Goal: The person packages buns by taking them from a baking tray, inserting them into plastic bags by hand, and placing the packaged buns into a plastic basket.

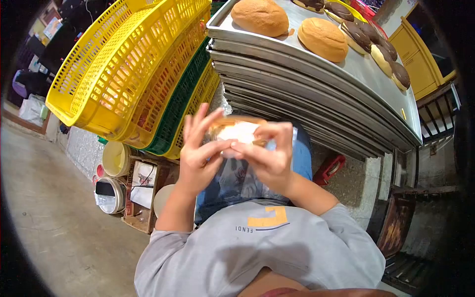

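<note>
Background: stacked metal trays (277, 69) at upper right of the frame, round brown buns (260, 17) and dark-topped buns (356, 35) on the uppermost; yellow crate (94, 120) at upper left. At frame centre, between both hands: brown-and-white bundle (239, 132), motion-blurred, perhaps soft food in clear wrapping. For good handling, judged from the pose: light fingertip pressure, both ends level, no squeezing of the middle. Left hand (197, 151) partly open, fingers raised and spread, thumb at the near edge; firmness of hold: cannot tell. Right hand (272, 156) curled, thumb and forefinger apparently closed on the right end; thumb tips meeting or nearly so.
</note>
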The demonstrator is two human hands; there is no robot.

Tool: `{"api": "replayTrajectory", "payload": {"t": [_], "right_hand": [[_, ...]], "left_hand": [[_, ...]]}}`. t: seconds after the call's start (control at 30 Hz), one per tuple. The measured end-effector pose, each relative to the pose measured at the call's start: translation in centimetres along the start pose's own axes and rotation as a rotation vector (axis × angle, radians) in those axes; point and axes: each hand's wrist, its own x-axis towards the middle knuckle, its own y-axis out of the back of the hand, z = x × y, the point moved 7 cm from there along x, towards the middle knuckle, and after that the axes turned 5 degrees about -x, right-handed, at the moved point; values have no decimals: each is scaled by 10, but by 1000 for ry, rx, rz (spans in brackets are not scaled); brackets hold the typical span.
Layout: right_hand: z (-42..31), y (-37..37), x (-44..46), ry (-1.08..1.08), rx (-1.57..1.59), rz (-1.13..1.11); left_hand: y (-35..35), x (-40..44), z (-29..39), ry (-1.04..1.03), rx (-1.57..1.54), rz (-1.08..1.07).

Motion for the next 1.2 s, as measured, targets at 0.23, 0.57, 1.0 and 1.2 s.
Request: {"api": "replayTrajectory", "payload": {"t": [0.23, 0.57, 1.0, 1.2], "right_hand": [[17, -15, -45, -292, 162, -305], [118, 63, -86, -540, 23, 61], [329, 168, -524, -1669, -661, 134], [354, 169, -550, -1795, -623, -5]], "left_hand": [[-33, -69, -43, 364, -413, 272], [-35, -66, -42, 531, -605, 356], [-46, -54, -44, 535, -602, 376], [-50, -49, -43, 508, -592, 377]]}}
